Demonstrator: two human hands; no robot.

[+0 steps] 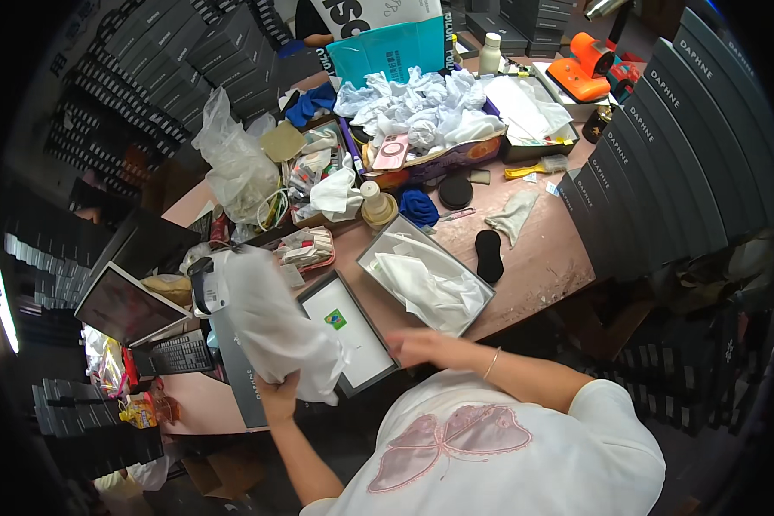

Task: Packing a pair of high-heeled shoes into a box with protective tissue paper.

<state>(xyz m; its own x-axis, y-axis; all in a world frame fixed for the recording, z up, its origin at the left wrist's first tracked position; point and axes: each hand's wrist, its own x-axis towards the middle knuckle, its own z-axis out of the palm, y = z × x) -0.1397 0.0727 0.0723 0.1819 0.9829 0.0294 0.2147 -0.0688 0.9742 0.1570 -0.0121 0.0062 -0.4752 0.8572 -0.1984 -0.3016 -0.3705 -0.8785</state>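
Nearest the camera was the person's white shirt (pixel 525 447) with a pink butterfly on it. Above it the left hand (pixel 277 397) held a closed grip on the lower end of a white dust bag (pixel 271 322), lifted above the bench (pixel 542 258); something dark showed at the bag's upper end. The right hand (pixel 414 346), a thin bracelet on its wrist, hovered just beside the near corner of a grey box lid (pixel 348 331) lying inside-up, white within and bearing a small green sticker; whether its fingers were open or closed could not be told.

Just right of the lid sat an open grey shoe box (pixel 426 275) holding crumpled white tissue paper. Farther back, a cardboard box (pixel 439 159) was heaped with more crumpled white paper, a pink round-framed object resting at its front edge. A clear plastic bag (pixel 232 163) stood to the left, a black insole (pixel 488 255) right of the shoe box. Stacks of dark boxes (pixel 679 146) crowded the right side, and a keyboard (pixel 181 353) and a tilted screen (pixel 125 305) the left.
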